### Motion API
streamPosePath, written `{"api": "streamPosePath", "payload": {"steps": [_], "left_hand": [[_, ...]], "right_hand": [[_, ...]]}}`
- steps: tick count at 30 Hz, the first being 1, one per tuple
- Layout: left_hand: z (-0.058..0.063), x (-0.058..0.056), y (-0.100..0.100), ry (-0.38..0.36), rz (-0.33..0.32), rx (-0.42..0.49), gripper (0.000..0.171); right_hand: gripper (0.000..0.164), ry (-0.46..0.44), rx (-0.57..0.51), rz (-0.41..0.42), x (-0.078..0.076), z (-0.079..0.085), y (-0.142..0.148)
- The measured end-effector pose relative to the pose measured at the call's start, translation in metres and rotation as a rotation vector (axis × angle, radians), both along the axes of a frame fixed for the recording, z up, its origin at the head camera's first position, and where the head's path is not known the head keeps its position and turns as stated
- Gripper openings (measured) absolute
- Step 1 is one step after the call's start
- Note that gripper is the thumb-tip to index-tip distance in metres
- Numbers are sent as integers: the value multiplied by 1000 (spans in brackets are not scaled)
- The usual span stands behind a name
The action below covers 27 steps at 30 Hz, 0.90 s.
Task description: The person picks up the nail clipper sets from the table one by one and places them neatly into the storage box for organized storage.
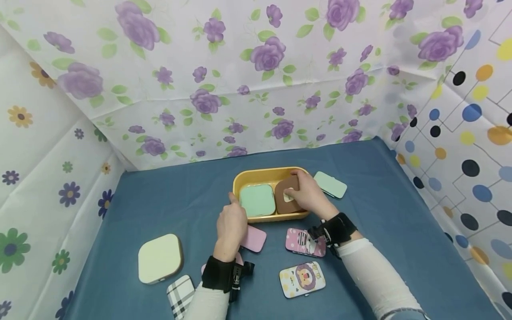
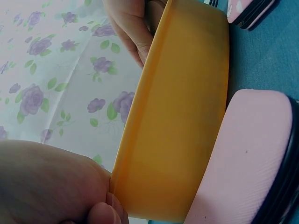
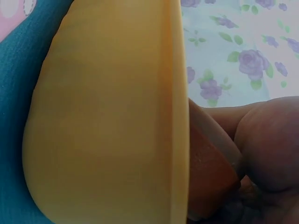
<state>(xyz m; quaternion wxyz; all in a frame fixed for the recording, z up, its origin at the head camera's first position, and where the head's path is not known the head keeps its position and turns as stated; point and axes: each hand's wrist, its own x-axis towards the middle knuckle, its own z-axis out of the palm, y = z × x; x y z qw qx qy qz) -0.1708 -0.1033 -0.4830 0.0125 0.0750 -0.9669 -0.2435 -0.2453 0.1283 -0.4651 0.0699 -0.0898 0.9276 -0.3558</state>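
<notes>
A yellow plastic bin (image 1: 256, 218) stands on the blue cloth. In its left half lies a mint-green square case (image 1: 258, 200). My right hand (image 1: 309, 191) grips a brown rounded-square case (image 1: 283, 202) with a pale patch on top, thumb over its face. That case sits tilted in the right half, and in the right wrist view the brown case (image 3: 210, 168) rises above the rim. My left hand (image 1: 232, 224) holds the bin at its front left corner, fingertips at the rim; some of its fingers are hidden. Just below that corner lies a pink case (image 1: 254, 239).
A mint tin (image 1: 330, 185) lies right of the bin. In front are a pink cartoon tin (image 1: 305, 242) and a lion tin (image 1: 302, 279). A cream square case (image 1: 159, 258) and a plaid case (image 1: 181, 295) lie at left. Patterned curtains (image 1: 240, 89) enclose the table.
</notes>
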Motion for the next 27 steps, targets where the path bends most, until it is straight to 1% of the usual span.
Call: {"api": "streamPosePath", "payload": {"steps": [7, 9, 16, 20, 24, 27], "left_hand": [[1, 0, 0, -10, -1, 11, 56], [1, 0, 0, -11, -1, 15, 57], [0, 0, 0, 1, -5, 17, 55], [0, -1, 0, -4, -4, 23, 55], [0, -1, 0, -15, 1, 23, 56], [0, -1, 0, -8, 4, 17, 56]], "right_hand": [[69, -12, 41, -17, 1, 0, -3], [73, -24, 53, -19, 2, 1, -4], [91, -55, 89, 18, 5, 1, -7], [94, -40, 121, 12, 5, -2, -9], [93, -12, 163, -6, 6, -3, -11], [92, 8, 200, -21, 6, -2, -13]]}}
